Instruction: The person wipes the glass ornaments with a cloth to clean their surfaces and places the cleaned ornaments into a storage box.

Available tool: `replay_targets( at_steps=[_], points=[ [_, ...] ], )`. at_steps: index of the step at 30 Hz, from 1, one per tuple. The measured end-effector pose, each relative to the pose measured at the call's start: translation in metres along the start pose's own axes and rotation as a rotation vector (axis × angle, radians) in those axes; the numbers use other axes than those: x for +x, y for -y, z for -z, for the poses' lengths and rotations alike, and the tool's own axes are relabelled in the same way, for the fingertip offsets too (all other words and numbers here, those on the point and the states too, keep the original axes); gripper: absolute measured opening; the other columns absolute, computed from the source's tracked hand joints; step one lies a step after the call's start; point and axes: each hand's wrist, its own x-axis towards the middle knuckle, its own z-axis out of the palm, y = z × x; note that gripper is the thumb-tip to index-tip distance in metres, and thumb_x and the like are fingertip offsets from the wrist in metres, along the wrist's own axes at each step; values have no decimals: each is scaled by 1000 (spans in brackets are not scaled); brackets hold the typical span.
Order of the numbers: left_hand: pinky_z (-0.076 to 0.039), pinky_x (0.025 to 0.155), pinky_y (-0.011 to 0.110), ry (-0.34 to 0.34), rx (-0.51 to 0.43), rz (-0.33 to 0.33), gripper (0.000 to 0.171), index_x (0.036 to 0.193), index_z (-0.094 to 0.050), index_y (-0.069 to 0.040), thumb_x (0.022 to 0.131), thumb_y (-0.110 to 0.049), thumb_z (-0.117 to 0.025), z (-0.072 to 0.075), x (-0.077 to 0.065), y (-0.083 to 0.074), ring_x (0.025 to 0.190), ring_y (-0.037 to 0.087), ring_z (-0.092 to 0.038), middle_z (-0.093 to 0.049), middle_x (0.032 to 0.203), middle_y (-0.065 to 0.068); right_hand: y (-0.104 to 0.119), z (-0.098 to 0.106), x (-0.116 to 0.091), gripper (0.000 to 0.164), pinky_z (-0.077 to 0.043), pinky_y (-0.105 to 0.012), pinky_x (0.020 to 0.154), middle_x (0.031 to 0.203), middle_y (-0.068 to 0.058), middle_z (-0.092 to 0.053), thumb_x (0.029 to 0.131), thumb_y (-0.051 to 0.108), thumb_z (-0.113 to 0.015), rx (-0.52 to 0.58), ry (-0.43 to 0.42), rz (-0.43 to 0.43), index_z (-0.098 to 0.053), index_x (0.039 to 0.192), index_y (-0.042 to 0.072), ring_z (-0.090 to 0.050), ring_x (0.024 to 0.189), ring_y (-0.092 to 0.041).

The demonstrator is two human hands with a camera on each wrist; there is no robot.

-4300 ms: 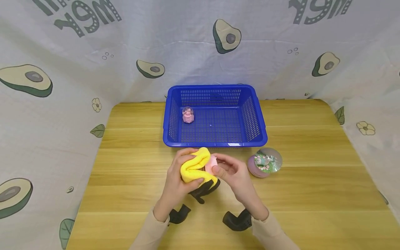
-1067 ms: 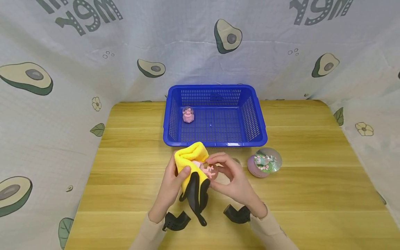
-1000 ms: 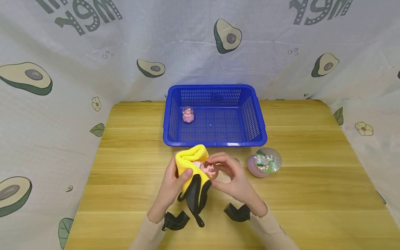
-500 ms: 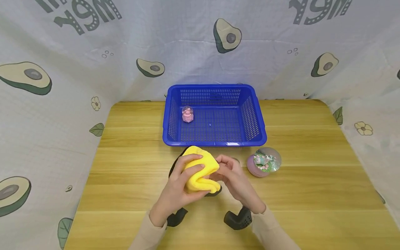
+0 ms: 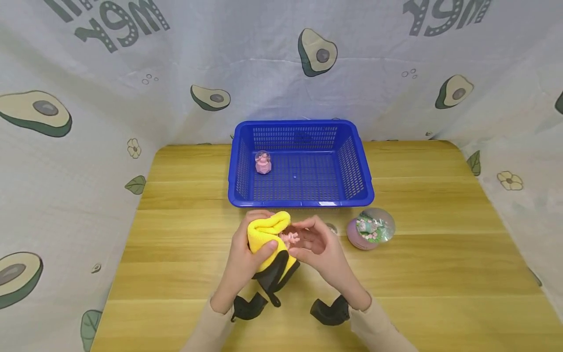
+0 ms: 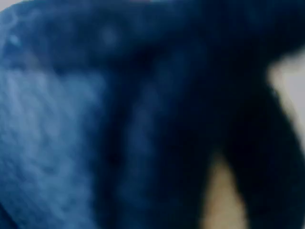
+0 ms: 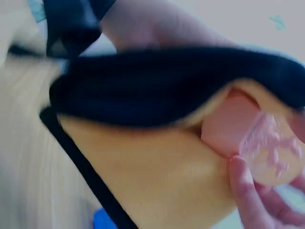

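In the head view my left hand [image 5: 242, 252] grips a folded yellow cloth [image 5: 262, 239] with a dark backing and edge. The cloth wraps the base of a small pink snow globe [image 5: 290, 239], whose clear dome sticks out to the right. My right hand [image 5: 327, 254] holds that dome between thumb and fingers. From the right wrist, the faceted pink base [image 7: 228, 125] shows inside the cloth fold, with a fingertip [image 7: 239, 174] near where base and dome meet. Blurred dark cloth [image 6: 157, 119] fills most of the left wrist view.
Beyond the hands stands a blue basket [image 5: 301, 203] with another small pink snow globe [image 5: 263, 164] at its left. A larger snow globe with a purple base [image 5: 360, 237] rests right of my right hand. Partly hidden behind that hand is a small clear round thing [image 5: 332, 228].
Half a second ago the cloth covered most of the snow globe; now its dome shows again. My left hand has turned the cloth, and the right fingers have spread around the dome.
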Motion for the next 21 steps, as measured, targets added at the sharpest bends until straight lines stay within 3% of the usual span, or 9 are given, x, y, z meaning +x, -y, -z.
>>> replay_targets(
  at_steps=[7,10,14,21],
  points=[
    [-52,69,25,47,-302,278,37,120,-42,7,90,-11,-54,7,-1,3,86,17,-54,-51,103,12,-1,3,5,35,-47,-31,93,115,-20,-60,89,21,-66,-428,154,508,-60,113,-4,-58,108,-25],
    [-53,71,26,54,-372,361,38,122,-40,8,91,-11,-50,8,-3,3,87,17,-55,-49,103,13,0,5,10,30,-45,-33,95,113,-18,-62,89,20,-67,-540,188,652,-63,111,-1,-59,104,-30],
    [-53,72,27,53,-331,371,37,121,-41,8,92,-13,-52,8,-5,3,87,18,-55,-50,101,13,-1,6,11,32,-45,-32,94,113,-18,-63,88,20,-67,-530,186,653,-63,112,-1,-59,103,-30],
    [-52,69,29,77,-164,260,45,124,-46,1,90,-21,-65,6,-9,-1,83,19,-56,-55,100,13,-9,7,2,41,-47,-30,93,118,-12,-63,86,20,-69,-320,48,454,-59,116,-7,-58,111,-20]
  ],
)
